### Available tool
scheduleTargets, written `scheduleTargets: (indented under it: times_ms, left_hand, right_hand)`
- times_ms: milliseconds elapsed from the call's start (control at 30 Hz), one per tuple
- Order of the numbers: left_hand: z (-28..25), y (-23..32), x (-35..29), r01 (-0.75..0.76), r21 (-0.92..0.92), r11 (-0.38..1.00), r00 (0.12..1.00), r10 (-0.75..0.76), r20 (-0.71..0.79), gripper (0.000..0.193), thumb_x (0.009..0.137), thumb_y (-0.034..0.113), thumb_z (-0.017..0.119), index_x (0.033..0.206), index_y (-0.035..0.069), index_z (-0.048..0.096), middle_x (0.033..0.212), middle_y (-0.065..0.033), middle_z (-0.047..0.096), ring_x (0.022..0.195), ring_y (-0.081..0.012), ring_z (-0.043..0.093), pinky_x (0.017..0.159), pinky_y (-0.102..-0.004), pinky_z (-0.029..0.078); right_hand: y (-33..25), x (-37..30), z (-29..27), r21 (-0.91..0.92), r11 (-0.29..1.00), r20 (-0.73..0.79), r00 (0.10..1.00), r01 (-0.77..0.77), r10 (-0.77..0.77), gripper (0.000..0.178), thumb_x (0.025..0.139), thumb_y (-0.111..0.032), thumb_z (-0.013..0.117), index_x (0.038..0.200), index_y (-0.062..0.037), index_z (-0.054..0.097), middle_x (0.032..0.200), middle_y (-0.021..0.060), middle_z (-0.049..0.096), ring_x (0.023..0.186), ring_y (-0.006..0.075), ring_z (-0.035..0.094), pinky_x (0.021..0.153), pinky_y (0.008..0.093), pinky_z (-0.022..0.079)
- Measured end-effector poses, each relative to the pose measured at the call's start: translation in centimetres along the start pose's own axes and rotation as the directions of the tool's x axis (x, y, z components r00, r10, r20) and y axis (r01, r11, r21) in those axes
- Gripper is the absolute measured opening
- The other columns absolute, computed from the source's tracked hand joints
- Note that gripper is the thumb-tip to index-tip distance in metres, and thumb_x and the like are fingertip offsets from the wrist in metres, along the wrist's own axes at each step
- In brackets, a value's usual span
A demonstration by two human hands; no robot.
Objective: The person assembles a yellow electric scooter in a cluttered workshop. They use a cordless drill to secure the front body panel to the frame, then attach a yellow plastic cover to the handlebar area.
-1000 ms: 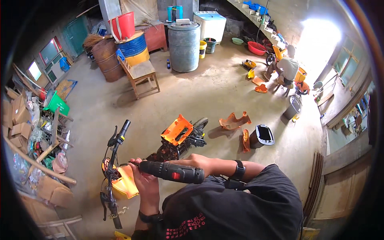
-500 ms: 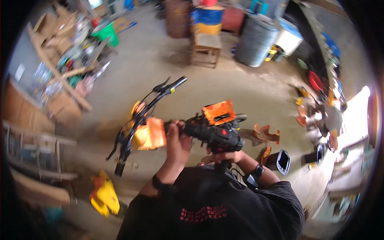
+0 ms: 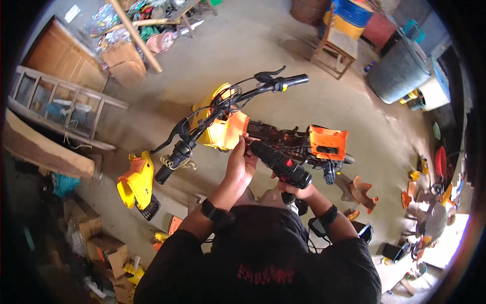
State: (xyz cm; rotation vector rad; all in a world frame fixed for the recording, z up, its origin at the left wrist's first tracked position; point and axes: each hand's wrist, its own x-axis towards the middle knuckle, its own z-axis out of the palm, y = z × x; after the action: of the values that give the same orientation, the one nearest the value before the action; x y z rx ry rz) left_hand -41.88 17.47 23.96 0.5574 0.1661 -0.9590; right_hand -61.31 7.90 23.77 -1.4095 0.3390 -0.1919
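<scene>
A black cordless drill (image 3: pixel 277 163) with a small red mark lies level in front of my body. My right hand (image 3: pixel 299 191) is closed around its grip. At the chuck end, my left hand (image 3: pixel 241 163) has its fingers closed on the drill's nose; any bit there is too small to make out. Just beyond stands a stripped-down small scooter with its dark frame (image 3: pixel 283 136) bare. Its black handlebar (image 3: pixel 217 109) is at the left, beside a yellow and orange front panel (image 3: pixel 228 130). An orange panel (image 3: pixel 328 143) sits over the right end of the frame.
A yellow and orange body part (image 3: pixel 136 181) lies on the floor at left. To the right is a curved orange piece (image 3: pixel 362 193). A wooden chair (image 3: pixel 338 45) and a grey barrel (image 3: pixel 400 68) stand farther off. A wooden ladder-like frame (image 3: pixel 63 106) leans at left.
My view has turned leftward, so the scooter and background sit farther right in the picture. Both hands keep hold of the drill, which now points more up and left.
</scene>
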Motion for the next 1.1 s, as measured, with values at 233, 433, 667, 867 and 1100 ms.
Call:
scheduleTargets:
  times_ms: [233,433,667,867,1100]
  left_hand:
    - [-9.4,-0.3,8.6,-0.069,-0.003,0.998,0.998,0.069,0.012,0.024,0.096,0.028,0.06,0.112,0.01,0.062,0.096,0.0026,0.065,0.087,-0.0095,0.061,0.087,-0.0283,0.048]
    - [-12.7,0.7,12.3,-0.168,0.046,0.985,0.983,0.164,0.077,0.025,0.101,0.032,0.049,0.117,0.014,0.058,0.107,0.0029,0.065,0.102,-0.0115,0.061,0.099,-0.0357,0.046]
    - [-14.6,0.5,13.4,-0.32,0.019,0.947,0.927,0.309,0.211,0.025,0.102,0.032,0.047,0.116,0.013,0.056,0.106,0.0018,0.061,0.099,-0.0103,0.06,0.096,-0.0314,0.048]
    - [-15.3,-0.3,13.9,-0.421,0.065,0.905,0.874,0.385,0.295,0.034,0.102,0.032,0.048,0.128,0.011,0.053,0.104,0.0022,0.06,0.08,-0.0055,0.053,0.078,-0.0221,0.046]
    - [-17.1,-0.4,14.9,-0.522,0.152,0.839,0.787,0.406,0.464,0.049,0.102,0.036,0.046,0.14,0.006,0.044,0.118,-0.0018,0.057,0.083,-0.0063,0.047,0.081,-0.0243,0.042]
  right_hand:
    - [14.5,9.1,-3.8,-0.168,0.945,0.079,0.959,0.28,-0.271,0.022,0.075,-0.012,0.071,0.093,-0.0033,0.064,0.083,0.0067,0.065,0.071,0.0167,0.061,0.069,0.0308,0.05]
    - [18.4,17.1,-5.4,-0.25,0.851,0.209,0.883,0.463,-0.419,0.057,0.075,-0.028,0.074,0.12,0.0025,0.059,0.091,0.0127,0.067,0.074,0.0275,0.067,0.073,0.0359,0.053]
    - [22.6,22.0,-5.4,-0.253,0.728,0.205,0.77,0.638,-0.604,0.025,0.065,-0.02,0.073,0.085,-0.0088,0.063,0.069,0.0039,0.058,0.057,0.0261,0.057,0.057,0.0347,0.047]
    - [23.9,23.9,-4.6,-0.311,0.635,0.166,0.698,0.707,-0.696,0.032,0.06,-0.02,0.075,0.086,-0.0052,0.063,0.072,0.0063,0.062,0.06,0.026,0.06,0.06,0.0346,0.049]
    - [27.4,25.7,-3.6,-0.411,0.422,0.161,0.52,0.808,-0.839,0.018,0.06,-0.005,0.071,0.077,-0.0078,0.066,0.067,0.0049,0.061,0.057,0.024,0.061,0.056,0.0333,0.049]
